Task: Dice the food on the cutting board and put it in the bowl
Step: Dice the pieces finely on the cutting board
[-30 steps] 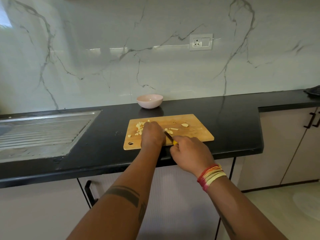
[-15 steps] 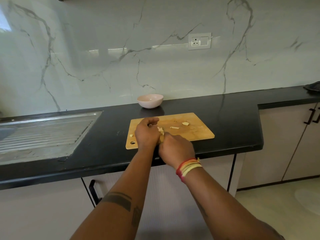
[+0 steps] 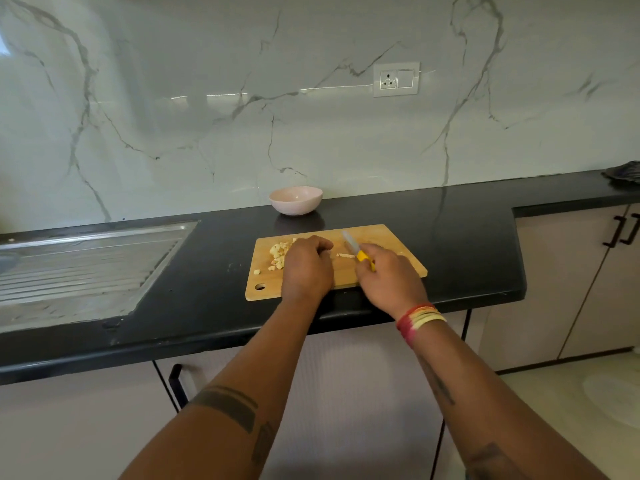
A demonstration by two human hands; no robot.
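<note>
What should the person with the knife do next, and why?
Probably bring the knife down across the uncut strip lying between the hands: diced pieces sit heaped at the board's left, and the bowl looks empty.

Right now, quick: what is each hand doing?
Left hand: fingers curled, knuckles up on the cutting board; what it holds, if anything, is hidden.
Right hand: grips the yellow-handled knife.

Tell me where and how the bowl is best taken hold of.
Grip the bowl at its rim, coming from above: it stands upright with the open mouth up, and the rounded wall gives less hold. The near side looks easiest, since the wall is close behind it.
</note>
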